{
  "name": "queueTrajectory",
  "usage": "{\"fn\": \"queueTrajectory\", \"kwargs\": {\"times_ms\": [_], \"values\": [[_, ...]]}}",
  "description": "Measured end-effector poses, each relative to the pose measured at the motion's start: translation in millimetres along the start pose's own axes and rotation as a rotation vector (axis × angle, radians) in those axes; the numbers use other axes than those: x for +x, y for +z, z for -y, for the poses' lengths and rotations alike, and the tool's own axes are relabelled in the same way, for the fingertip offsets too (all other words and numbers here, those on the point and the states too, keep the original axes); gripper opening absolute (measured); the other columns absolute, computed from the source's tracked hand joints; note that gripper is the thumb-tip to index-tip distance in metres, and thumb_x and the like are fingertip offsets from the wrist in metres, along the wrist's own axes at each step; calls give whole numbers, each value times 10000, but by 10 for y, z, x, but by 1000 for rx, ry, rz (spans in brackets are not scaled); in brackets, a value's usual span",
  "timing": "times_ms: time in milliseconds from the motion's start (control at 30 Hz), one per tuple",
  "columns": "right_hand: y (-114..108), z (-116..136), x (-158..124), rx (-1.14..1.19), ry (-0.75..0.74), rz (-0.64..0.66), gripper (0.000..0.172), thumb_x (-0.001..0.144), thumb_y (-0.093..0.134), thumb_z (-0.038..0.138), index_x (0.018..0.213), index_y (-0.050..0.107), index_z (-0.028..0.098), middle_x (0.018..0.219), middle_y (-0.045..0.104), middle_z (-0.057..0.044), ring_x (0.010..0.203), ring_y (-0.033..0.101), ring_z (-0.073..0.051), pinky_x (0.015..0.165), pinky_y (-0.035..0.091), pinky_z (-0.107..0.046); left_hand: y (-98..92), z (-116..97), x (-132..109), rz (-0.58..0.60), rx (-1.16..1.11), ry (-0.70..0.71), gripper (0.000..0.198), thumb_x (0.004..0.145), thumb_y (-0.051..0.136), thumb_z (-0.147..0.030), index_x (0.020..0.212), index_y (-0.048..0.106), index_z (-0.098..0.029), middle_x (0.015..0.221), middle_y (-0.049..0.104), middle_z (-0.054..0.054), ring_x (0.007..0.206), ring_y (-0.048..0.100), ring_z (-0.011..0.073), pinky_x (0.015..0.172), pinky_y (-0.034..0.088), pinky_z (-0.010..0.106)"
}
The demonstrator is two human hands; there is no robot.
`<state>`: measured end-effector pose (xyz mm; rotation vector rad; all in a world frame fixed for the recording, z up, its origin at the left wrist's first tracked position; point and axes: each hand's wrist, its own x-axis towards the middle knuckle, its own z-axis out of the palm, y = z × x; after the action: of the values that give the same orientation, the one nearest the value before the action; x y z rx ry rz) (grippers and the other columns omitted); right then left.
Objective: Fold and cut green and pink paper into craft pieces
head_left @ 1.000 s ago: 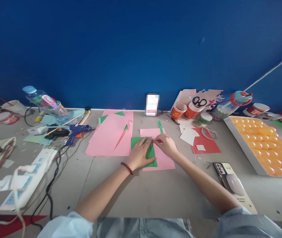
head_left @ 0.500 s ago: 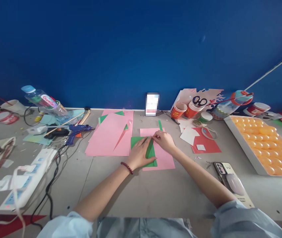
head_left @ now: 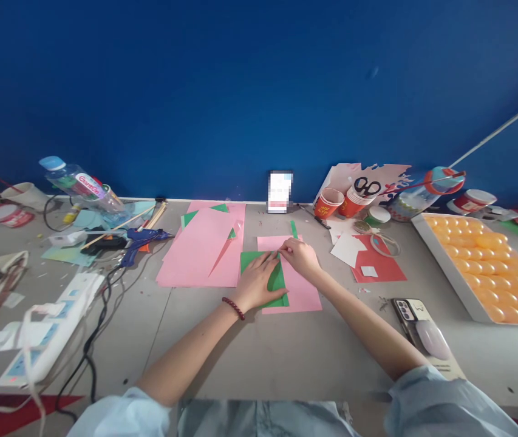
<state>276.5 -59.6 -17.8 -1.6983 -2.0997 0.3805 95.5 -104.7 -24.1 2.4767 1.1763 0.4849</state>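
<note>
A piece of green paper (head_left: 277,281) lies partly over a pink sheet (head_left: 304,294) in the middle of the table. My left hand (head_left: 259,280) rests flat on the green paper, fingers spread, holding nothing. At the paper's upper right corner, my right hand (head_left: 300,258) is closed in a pinch; the fingertips hide exactly how the edge is held. Just beyond my right hand lies a narrow green strip (head_left: 294,229). To the left are larger pink sheets (head_left: 197,255) with green paper showing beneath them.
A blue glue gun (head_left: 143,243), a power strip (head_left: 53,334) and cables lie left. A phone (head_left: 279,192) stands against the blue wall. Right are paper cups (head_left: 328,202), scissors (head_left: 367,186), red paper (head_left: 381,267), another phone (head_left: 422,328) and a tray of orange balls (head_left: 477,309).
My right hand has shifted very slightly to the left along the edge of the green paper. My left hand stays flat in the same place.
</note>
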Motion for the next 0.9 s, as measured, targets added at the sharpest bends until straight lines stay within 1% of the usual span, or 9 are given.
{"fn": "queueTrajectory", "kwargs": {"times_ms": [67,167,300,467,567,633,700,767,900], "values": [[20,-14,-16,-9,-10,-7,115,853,547,221,766,621,206,841,648,-9,725,558,-139,557,319,-229,-11,-2,0,-2,0,8,756,771,565,-623,1376,346,-226,1491,341,73,1380,274,289,1095,303,464],[50,-27,-49,-9,-5,-29,129,865,540,238,764,612,204,844,640,-6,720,555,-136,547,311,-230,-15,-1,-4,-12,-5,15,764,767,570,-626,1379,341,-230,1485,352,69,1379,277,284,1095,305,462],[54,-8,-104,-43,-33,-46,151,881,526,227,758,610,202,847,637,-14,781,560,-150,556,315,-232,2,8,-6,-23,-11,2,809,750,588,-630,1393,318,-221,1474,367,82,1371,294,291,1086,319,460],[3,61,-166,-124,-67,8,166,901,503,213,788,625,200,870,637,-32,845,556,-160,557,318,-232,4,6,-1,-16,-5,-11,847,747,578,-652,1405,297,-198,1467,376,98,1362,310,300,1079,330,462],[-20,96,-207,-165,-86,40,183,916,486,223,809,631,200,892,636,-37,866,552,-159,548,315,-232,-5,-2,3,-13,5,-12,713,833,496,-611,1387,328,-195,1465,384,93,1367,307,286,1081,328,454],[-29,112,-232,-179,-94,50,188,923,474,219,825,634,201,899,634,-36,876,549,-155,541,314,-231,-7,-5,4,-17,16,-14,578,905,428,-517,1377,346,-194,1451,407,86,1367,311,269,1081,331,443],[-37,124,-251,-182,-90,57,192,926,465,213,835,635,202,901,632,-36,877,547,-152,536,312,-230,-3,-4,4,-21,27,-12,495,938,390,-431,1371,357,-194,1438,426,80,1363,321,259,1080,335,439],[-48,134,-262,-181,-79,63,194,926,464,211,833,633,199,897,631,-36,873,548,-151,536,313,-227,1,-3,1,-20,35,-10,478,938,396,-399,1367,362,-192,1438,426,77,1361,326,258,1080,337,440],[-74,150,-279,-181,-80,80,189,924,471,212,826,631,195,892,633,-37,875,553,-153,545,321,-223,2,-11,-4,-5,53,-5,492,907,452,-397,1345,385,-184,1454,403,83,1372,304,263,1091,326,445]]}}
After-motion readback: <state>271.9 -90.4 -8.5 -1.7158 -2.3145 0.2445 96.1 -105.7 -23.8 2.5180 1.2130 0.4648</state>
